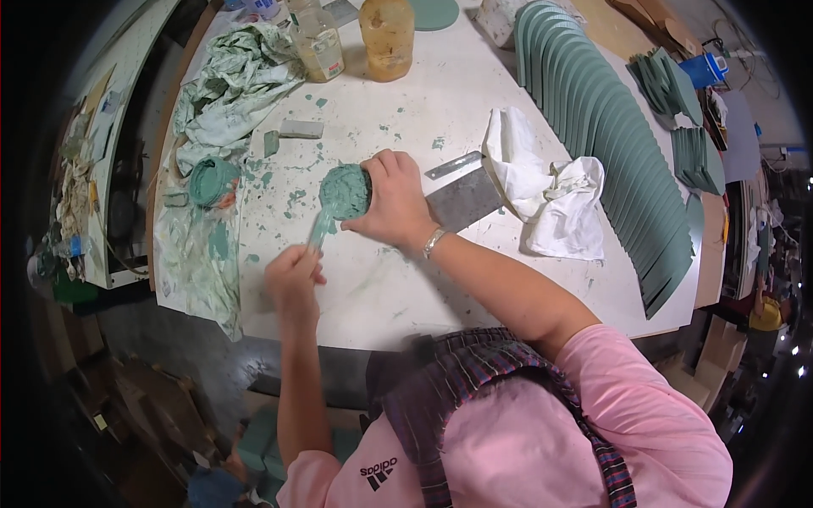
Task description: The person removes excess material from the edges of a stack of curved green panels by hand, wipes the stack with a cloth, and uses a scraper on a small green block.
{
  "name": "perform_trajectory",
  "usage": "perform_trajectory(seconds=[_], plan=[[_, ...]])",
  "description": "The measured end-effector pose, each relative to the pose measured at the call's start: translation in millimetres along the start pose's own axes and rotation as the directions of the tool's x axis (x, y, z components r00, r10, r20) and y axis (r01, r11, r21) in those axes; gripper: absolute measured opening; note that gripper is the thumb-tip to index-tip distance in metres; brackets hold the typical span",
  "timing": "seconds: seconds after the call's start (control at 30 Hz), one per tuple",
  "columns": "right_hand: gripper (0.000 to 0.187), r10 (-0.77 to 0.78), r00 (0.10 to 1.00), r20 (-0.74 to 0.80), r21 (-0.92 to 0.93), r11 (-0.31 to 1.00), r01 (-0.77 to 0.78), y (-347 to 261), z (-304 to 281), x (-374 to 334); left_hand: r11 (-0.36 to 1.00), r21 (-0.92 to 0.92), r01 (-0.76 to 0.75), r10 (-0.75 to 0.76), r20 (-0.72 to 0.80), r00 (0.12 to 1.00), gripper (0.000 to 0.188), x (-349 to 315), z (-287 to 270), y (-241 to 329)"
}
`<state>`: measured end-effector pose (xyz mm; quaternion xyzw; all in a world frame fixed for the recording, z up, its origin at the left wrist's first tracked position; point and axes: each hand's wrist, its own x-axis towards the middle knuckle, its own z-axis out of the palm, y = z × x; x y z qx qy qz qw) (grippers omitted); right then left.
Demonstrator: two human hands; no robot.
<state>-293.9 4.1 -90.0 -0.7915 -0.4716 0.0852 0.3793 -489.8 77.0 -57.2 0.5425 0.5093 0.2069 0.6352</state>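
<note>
A round tub of thick green paste [344, 188] sits on the white worktop. My right hand [395, 199] is wrapped round its right side, thumb toward me and fingers at the far side. In my closed left hand [294, 273] is a narrow paste-smeared spatula [323, 227], tilted up with its far end at the tub's near left rim. Its handle is mostly hidden by my fingers. Right of my right hand lie a flat grey metal plate [466, 199] and a small metal strip [455, 165].
A long fanned row of green sheets [593, 127] curves down the right side. Beside it lies a crumpled white cloth [550, 195]. At left are a stained rag [237, 85] and an open green pot [212, 182]. A jar of amber liquid [387, 42] stands at the back.
</note>
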Motion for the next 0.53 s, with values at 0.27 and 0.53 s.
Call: perform_trajectory(seconds=[0.27,0.53], plan=[[0.082,0.013,1.0,0.022,0.002,1.0,-0.013,-1.8,-0.8,-0.3,0.983,0.174,0.063,-0.057,-0.039,0.998,0.017,12.0,0.4,-11.6],[0.088,0.015,0.999,0.045,-0.017,1.0,-0.014,-2.8,-0.1,1.6,0.861,0.457,-0.223,0.279,-0.058,0.958,0.016,18.4,-7.1,-7.5]])
